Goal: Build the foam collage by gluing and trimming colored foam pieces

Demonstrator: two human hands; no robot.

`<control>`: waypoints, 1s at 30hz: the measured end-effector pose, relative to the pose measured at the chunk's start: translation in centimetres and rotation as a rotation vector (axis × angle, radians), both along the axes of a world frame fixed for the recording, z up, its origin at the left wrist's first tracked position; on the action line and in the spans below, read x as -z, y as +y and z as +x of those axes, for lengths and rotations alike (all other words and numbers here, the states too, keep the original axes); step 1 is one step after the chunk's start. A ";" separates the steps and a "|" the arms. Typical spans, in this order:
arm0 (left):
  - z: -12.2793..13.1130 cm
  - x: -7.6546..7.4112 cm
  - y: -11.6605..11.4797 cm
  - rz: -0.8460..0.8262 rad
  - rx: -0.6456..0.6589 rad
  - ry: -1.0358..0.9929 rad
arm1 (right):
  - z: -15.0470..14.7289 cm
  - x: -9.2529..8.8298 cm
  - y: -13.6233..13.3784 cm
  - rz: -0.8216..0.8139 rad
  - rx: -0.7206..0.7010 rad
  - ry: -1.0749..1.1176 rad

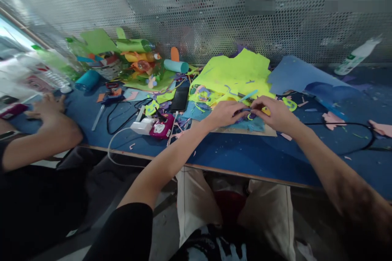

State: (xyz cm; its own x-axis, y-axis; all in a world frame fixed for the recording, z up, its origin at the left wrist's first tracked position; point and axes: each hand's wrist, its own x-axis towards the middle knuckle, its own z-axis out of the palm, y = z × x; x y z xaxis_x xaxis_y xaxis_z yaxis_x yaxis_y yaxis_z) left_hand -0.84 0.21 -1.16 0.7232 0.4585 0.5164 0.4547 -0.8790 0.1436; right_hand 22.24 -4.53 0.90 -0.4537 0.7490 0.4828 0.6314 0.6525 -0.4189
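Note:
My left hand (226, 113) and my right hand (274, 113) meet over a small card (245, 127) with blue and coloured paper shapes on it, near the front of the blue table (245, 159). Both hands have their fingers pinched together on a small piece between them that I cannot make out. A yellow bit (266, 110) shows by my right fingers. A light blue strip (248, 96) lies just behind my hands, on a pile of neon yellow-green paper (235, 73).
Another person's hand (45, 108) rests flat at the table's left end. A black phone (180, 98), a white charger (142, 125), a pink device (162, 129), cables, teal rolls (176, 65), bottles (357, 56) and paper scraps lie about. A perforated metal wall stands behind.

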 end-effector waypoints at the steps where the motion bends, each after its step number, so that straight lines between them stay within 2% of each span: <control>1: 0.1 0.1 0.1 -0.004 -0.007 -0.017 | 0.3 -0.1 -0.1 -0.005 0.003 0.003; 7: 0.0 0.1 0.5 -0.056 -0.026 -0.122 | 1.4 -0.9 -0.1 0.052 -0.009 -0.009; 13: 0.0 0.2 0.5 0.034 -0.040 -0.175 | 1.3 -0.8 0.0 0.123 0.042 -0.019; 21: 0.6 0.6 0.7 0.066 -0.038 -0.153 | 1.0 -0.3 -0.2 0.087 0.081 0.033; 30: 0.9 0.2 1.0 0.065 0.012 -0.101 | 1.2 -0.5 0.0 0.038 0.034 0.032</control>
